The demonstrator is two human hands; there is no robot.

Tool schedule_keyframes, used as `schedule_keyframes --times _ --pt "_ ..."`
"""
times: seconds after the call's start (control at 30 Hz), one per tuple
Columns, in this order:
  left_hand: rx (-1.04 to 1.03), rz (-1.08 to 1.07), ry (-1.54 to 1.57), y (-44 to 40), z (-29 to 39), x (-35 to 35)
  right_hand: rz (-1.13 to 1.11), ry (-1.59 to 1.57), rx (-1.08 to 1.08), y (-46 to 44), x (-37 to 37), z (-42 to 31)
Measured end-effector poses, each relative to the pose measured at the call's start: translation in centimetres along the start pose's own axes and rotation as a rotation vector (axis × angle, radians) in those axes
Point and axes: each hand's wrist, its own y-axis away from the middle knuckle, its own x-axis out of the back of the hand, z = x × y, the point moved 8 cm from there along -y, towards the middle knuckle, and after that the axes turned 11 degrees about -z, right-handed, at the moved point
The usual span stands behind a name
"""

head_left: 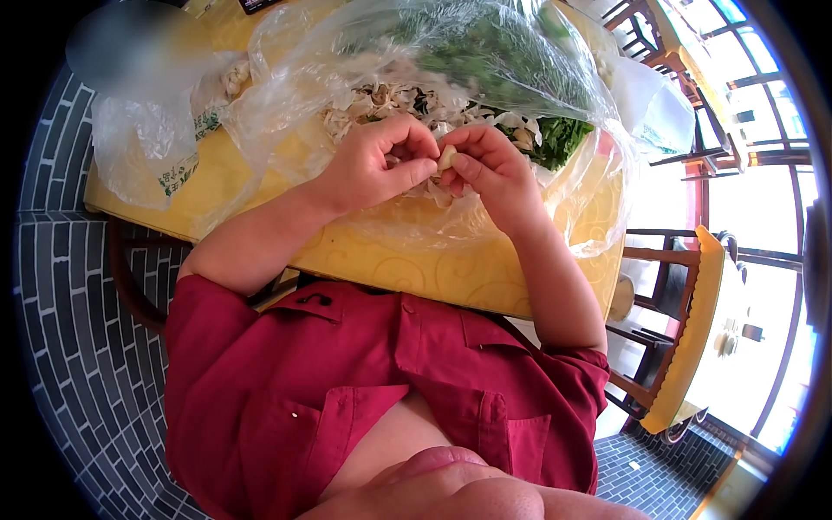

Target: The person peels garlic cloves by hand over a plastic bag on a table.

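Note:
A pale garlic clove point(446, 158) is pinched between the thumb and fingers of my right hand point(496, 173). Close beside it, my left hand point(377, 165) has its thumb and index finger pressed together, almost touching the clove; whatever lies between those fingertips is too small to make out. Beneath and behind both hands is a heap of papery garlic skins point(373, 100), partly covered by my hands. A large clear plastic bag point(303, 78) spreads under and around the heap. Leafy greens point(563, 139) show inside and beside the bag.
Yellow cloth covers the table point(416, 269). Another thin plastic bag point(143, 143) with green print lies at the left, near some garlic bulbs point(235, 78). A translucent bag point(654, 104) hangs over the right side. Chairs point(659, 312) and another yellow-covered table point(689, 347) stand right.

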Motion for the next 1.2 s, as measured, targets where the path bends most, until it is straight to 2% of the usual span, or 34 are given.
schedule_keyframes --times 0.17,0.37,0.67,0.83,1.2 --pt "0.023 -0.040 -0.018 -0.1 0.0 -0.4 -0.032 -0.032 -0.007 0.0 -0.2 0.1" --pt "0.047 -0.065 0.024 -0.1 0.1 -0.6 0.039 -0.009 -0.065 0.3 0.1 0.0" --pt "0.037 -0.122 0.026 -0.4 -0.4 -1.0 0.087 0.134 -0.138 0.2 0.8 0.8" --pt "0.012 -0.119 -0.093 -0.5 0.4 -1.2 0.113 0.072 -0.152 0.0 0.7 1.5" --pt "0.043 -0.115 -0.136 -0.4 0.0 -1.2 0.076 -0.026 -0.180 0.0 0.6 2.1"
